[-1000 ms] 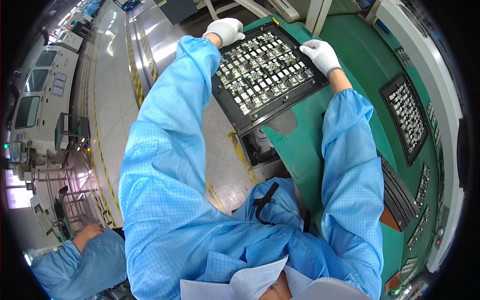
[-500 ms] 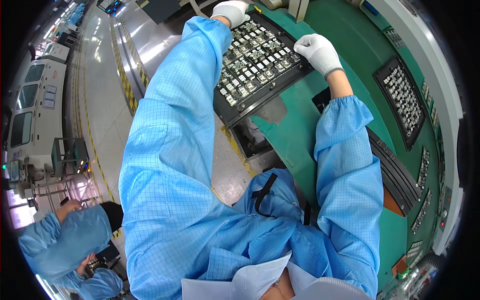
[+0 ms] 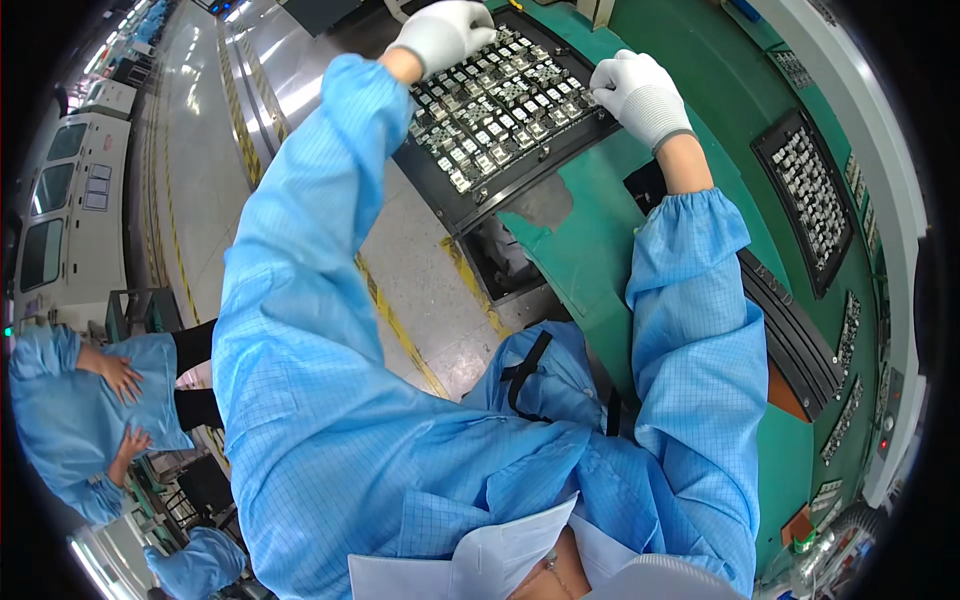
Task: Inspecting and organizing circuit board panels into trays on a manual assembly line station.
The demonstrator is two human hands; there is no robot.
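Note:
A black tray (image 3: pixel 437 192) holds rows of small circuit boards with silvery and white parts (image 3: pixel 500 110). My left hand (image 3: pixel 445 38), in a white knit glove, is over the tray's far left part. Its fingers bend down toward the boards; whatever they may hold is hidden. At the tray's right edge is my right hand (image 3: pixel 642 98), gloved the same way. Its thumb and fingers are pinched together beside the end of the board rows, and anything between them is too small to make out.
The tray overhangs a green work surface (image 3: pixel 590 240). On the right are a second black tray of parts (image 3: pixel 808 200), dark stacked strips (image 3: pixel 790 330) and a pale curved machine frame (image 3: pixel 850 80). Another person in blue (image 3: pixel 100 400) stands at left, near white machines (image 3: pixel 75 210).
My left hand and arm have moved left and nearer along the tray, uncovering more boards. My right hand has barely shifted. The person at left now stands with both hands at their front.

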